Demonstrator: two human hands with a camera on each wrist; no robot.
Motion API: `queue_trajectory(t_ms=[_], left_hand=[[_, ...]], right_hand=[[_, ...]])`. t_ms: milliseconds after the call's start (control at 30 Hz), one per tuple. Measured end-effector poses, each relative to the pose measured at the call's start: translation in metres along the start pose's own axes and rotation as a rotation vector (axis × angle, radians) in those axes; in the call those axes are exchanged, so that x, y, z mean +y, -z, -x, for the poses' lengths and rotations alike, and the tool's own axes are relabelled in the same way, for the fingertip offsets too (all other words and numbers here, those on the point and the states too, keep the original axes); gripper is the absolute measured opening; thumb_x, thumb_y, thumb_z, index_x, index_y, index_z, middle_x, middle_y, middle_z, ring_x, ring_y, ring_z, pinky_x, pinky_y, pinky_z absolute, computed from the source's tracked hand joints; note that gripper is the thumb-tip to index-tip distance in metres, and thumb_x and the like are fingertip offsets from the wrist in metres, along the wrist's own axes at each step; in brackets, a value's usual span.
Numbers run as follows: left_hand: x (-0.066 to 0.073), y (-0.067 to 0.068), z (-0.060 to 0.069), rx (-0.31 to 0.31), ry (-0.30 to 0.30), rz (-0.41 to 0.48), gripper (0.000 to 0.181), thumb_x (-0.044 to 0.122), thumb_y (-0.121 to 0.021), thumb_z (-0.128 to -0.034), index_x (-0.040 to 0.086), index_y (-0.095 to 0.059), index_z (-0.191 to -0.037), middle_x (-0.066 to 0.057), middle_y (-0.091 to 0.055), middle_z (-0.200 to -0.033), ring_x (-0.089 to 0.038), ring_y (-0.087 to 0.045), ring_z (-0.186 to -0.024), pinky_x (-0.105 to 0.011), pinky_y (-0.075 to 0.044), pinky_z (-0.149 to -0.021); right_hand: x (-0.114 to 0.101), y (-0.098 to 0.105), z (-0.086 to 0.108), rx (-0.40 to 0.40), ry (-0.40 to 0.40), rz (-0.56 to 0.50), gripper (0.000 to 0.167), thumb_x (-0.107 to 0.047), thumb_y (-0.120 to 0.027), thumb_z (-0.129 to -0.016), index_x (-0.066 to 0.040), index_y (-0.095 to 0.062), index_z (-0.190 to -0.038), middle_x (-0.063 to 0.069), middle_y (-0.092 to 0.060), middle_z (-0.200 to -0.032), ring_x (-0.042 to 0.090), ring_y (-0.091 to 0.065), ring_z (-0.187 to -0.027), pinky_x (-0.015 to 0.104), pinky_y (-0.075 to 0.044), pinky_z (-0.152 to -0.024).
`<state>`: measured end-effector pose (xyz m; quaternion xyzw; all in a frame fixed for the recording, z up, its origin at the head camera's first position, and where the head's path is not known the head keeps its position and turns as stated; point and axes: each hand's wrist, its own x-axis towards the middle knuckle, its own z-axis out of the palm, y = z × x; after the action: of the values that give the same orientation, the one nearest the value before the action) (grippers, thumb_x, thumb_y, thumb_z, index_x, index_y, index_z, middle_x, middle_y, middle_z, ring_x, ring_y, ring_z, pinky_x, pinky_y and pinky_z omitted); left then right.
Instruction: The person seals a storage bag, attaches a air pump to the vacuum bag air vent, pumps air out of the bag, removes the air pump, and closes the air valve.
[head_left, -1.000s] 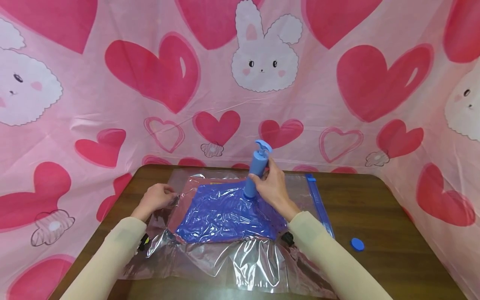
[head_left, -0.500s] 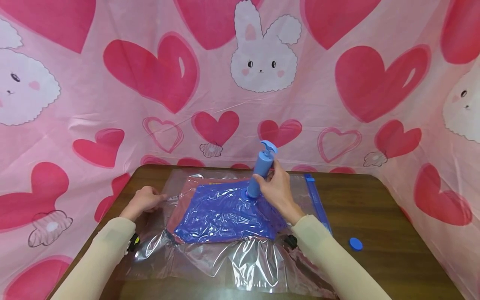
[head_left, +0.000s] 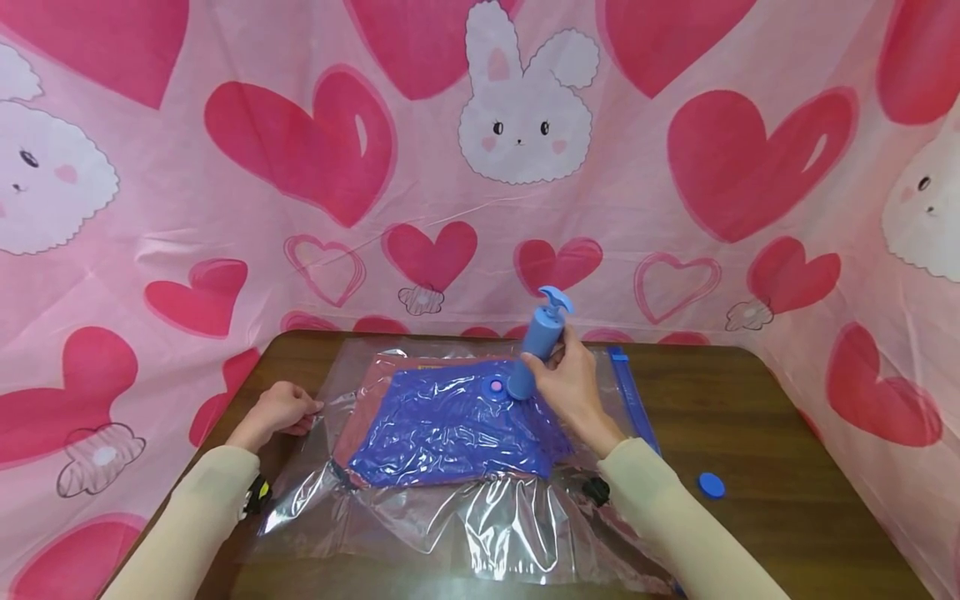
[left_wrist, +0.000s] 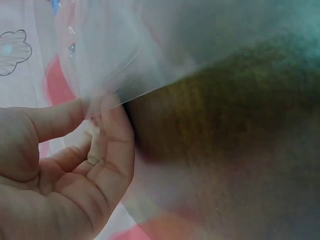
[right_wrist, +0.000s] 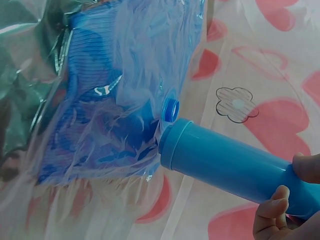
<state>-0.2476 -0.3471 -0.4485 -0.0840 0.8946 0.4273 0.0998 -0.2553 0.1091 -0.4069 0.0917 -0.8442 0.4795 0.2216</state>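
A clear vacuum storage bag (head_left: 420, 521) lies flat, with blue folded fabric (head_left: 435, 429) and something reddish inside. On the left, my left hand (head_left: 279, 410) pinches the bag's edge between thumb and fingertips, as the left wrist view shows. My right hand (head_left: 573, 387) grips a light-blue hand pump (head_left: 542, 337) round its barrel. The pump tilts to the right, its lower end just beside the bag's round valve (head_left: 496, 387). In the right wrist view the valve (right_wrist: 171, 109) stands uncovered next to the pump's rim. The pump's handle sits low against its barrel.
A round blue cap (head_left: 711, 486) lies on the brown wooden table (head_left: 757, 417) to the right. A blue zip strip (head_left: 633, 400) runs along the bag's right side. Behind stands a pink curtain (head_left: 435, 183) with hearts and rabbits.
The pump has come off the valve and moved right with my right hand. My left hand has moved left and slightly nearer me, to the bag's edge.
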Motion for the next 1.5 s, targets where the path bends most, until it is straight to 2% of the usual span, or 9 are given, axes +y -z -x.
queue_trajectory(t_ms=[233,433,633,733,933,1300,1500], left_hand=[[-0.003,-0.001,0.002,0.016,-0.020,-0.022,0.020,0.005,-0.067,-0.0996,-0.009,-0.068,-0.086,-0.009,-0.063,-0.073,-0.017,-0.066,-0.063,-0.033,-0.062,-0.062],[-0.007,-0.001,0.004,0.012,-0.026,0.003,0.022,0.006,-0.066,-0.1007,-0.007,-0.067,-0.084,-0.008,-0.060,-0.074,-0.016,-0.064,-0.064,-0.031,-0.061,-0.062],[-0.009,0.000,0.005,0.008,-0.023,0.001,0.020,0.007,-0.065,-0.1018,-0.007,-0.068,-0.087,-0.009,-0.060,-0.077,-0.018,-0.063,-0.068,-0.031,-0.061,-0.065],[-0.009,0.000,0.005,0.009,-0.031,-0.004,0.020,0.007,-0.064,-0.1018,-0.006,-0.068,-0.087,-0.009,-0.059,-0.078,-0.019,-0.063,-0.068,-0.031,-0.061,-0.066],[-0.008,0.000,0.007,0.000,-0.046,-0.001,0.020,0.007,-0.064,-0.1020,-0.007,-0.068,-0.088,-0.009,-0.059,-0.078,-0.019,-0.062,-0.068,-0.030,-0.061,-0.065],[-0.010,-0.002,0.008,0.010,-0.043,-0.009,0.021,0.008,-0.065,-0.1025,-0.007,-0.066,-0.088,-0.010,-0.060,-0.077,-0.018,-0.063,-0.068,-0.032,-0.062,-0.066],[-0.009,-0.004,0.008,0.020,-0.038,0.003,0.020,0.007,-0.066,-0.1015,-0.008,-0.066,-0.088,-0.009,-0.060,-0.077,-0.017,-0.064,-0.067,-0.033,-0.062,-0.065]], right_hand=[[0.003,0.006,0.004,0.001,-0.026,0.001,0.055,-0.015,-0.082,-0.093,0.001,-0.054,-0.137,0.012,-0.057,-0.083,0.025,-0.054,-0.071,0.038,-0.048,-0.064],[0.006,0.014,0.005,-0.005,-0.045,0.019,0.059,-0.017,-0.081,-0.095,-0.003,-0.051,-0.143,0.012,-0.057,-0.086,0.026,-0.054,-0.073,0.039,-0.048,-0.066],[0.009,0.022,0.008,-0.004,-0.041,0.022,0.051,-0.017,-0.080,-0.095,-0.003,-0.052,-0.136,0.012,-0.057,-0.085,0.026,-0.055,-0.072,0.039,-0.050,-0.064],[0.011,0.025,0.007,0.014,-0.034,0.030,0.049,-0.017,-0.081,-0.094,-0.002,-0.053,-0.132,0.012,-0.057,-0.083,0.026,-0.054,-0.071,0.039,-0.050,-0.065],[0.016,0.032,0.005,0.071,-0.032,0.071,0.061,-0.015,-0.084,-0.091,0.002,-0.053,-0.140,0.012,-0.058,-0.080,0.026,-0.054,-0.071,0.040,-0.047,-0.067],[0.027,0.038,0.006,0.088,-0.002,0.074,0.048,-0.014,-0.084,-0.090,0.001,-0.056,-0.126,0.012,-0.057,-0.079,0.026,-0.054,-0.069,0.041,-0.048,-0.064],[0.031,0.043,0.008,0.102,-0.001,0.079,0.049,-0.013,-0.085,-0.089,0.002,-0.057,-0.126,0.013,-0.056,-0.078,0.026,-0.053,-0.070,0.041,-0.047,-0.065]])
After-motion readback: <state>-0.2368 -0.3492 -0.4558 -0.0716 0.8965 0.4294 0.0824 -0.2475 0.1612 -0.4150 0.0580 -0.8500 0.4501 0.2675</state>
